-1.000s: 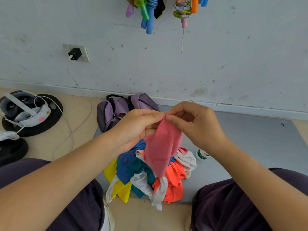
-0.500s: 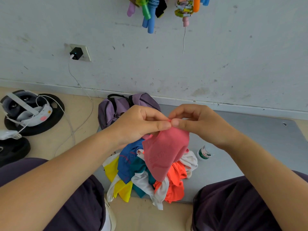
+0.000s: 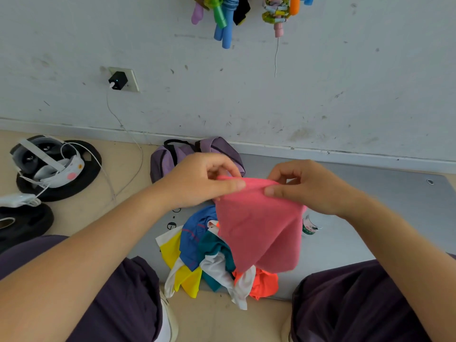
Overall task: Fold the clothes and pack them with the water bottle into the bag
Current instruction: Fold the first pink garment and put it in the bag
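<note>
A pink garment (image 3: 259,228) hangs in the air in front of me, pinched at its top edge by my left hand (image 3: 199,180) and my right hand (image 3: 308,186). Under it lies a heap of clothes (image 3: 209,257) in blue, teal, yellow, white and orange on a grey mat (image 3: 345,243). The purple bag (image 3: 170,156) sits against the wall behind my left hand, partly hidden. A water bottle (image 3: 310,225) with a green label lies on the mat to the right of the garment, mostly hidden.
My knees in dark purple trousers frame the heap. A headset (image 3: 47,161) rests on a black weight plate (image 3: 81,183) at left, its cable running to a wall charger (image 3: 118,80). Another black plate (image 3: 24,220) lies nearer. Skipping ropes (image 3: 224,23) hang on the wall.
My hands have moved apart along the pink garment's top edge, spreading it from a narrow hanging strip into a wider sheet.
</note>
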Tool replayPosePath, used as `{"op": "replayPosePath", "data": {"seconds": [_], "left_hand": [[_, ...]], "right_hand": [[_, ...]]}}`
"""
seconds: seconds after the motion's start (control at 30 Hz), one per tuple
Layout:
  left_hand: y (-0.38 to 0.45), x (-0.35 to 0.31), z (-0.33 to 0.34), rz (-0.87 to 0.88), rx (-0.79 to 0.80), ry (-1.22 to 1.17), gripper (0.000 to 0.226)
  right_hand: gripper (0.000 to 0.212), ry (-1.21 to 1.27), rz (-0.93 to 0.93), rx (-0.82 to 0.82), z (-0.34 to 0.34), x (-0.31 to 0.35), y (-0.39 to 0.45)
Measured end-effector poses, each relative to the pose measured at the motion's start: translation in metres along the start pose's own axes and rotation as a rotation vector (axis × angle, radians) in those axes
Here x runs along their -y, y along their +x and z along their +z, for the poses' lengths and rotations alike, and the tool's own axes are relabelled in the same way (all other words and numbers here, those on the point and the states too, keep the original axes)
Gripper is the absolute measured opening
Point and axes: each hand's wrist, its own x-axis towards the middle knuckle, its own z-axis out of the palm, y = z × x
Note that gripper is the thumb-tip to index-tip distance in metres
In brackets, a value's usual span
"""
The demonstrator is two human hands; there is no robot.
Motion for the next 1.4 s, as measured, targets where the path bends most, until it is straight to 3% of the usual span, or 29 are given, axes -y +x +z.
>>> {"op": "replayPosePath", "data": {"seconds": [0.07, 0.13, 0.3, 0.4, 0.67, 0.9, 1.1, 1.23, 1.4], "left_hand": [[-0.002, 0.002, 0.008, 0.024, 0.063, 0.206, 0.021], [-0.002, 0.003, 0.011, 0.063, 0.044, 0.266, 0.021], [0.004, 0.014, -0.007, 0.133, -0.21, 0.178, 0.009], [0.007, 0.029, -0.026, 0.114, -0.307, 0.241, 0.009], [0.009, 0.063, -0.032, -0.005, -0.237, 0.418, 0.018], [0.013, 0.066, -0.029, -0.056, -0.224, 0.33, 0.009], [0.015, 0.06, -0.028, -0.117, -0.255, 0.049, 0.006], [0.016, 0.055, -0.026, -0.18, -0.328, -0.151, 0.015], [0.017, 0.054, -0.03, -0.196, -0.533, -0.016, 0.021]], "right_hand": [[0.008, -0.035, -0.02, -0.001, 0.008, 0.001, 0.001], [0.011, -0.076, -0.031, -0.022, 0.012, 0.0, 0.003], [0.007, -0.26, 0.018, -0.081, -0.001, -0.013, 0.005], [0.002, -0.339, 0.106, -0.135, -0.016, -0.027, 0.005], [0.011, -0.367, 0.13, -0.191, -0.021, -0.04, 0.005], [0.009, -0.536, 0.055, -0.293, -0.023, -0.042, 0.01], [0.008, -0.571, 0.031, -0.418, -0.025, -0.045, 0.01], [0.013, -0.338, 0.109, -0.353, -0.024, -0.043, 0.006], [0.023, -0.17, 0.209, -0.358, -0.02, -0.038, 0.006]]}}
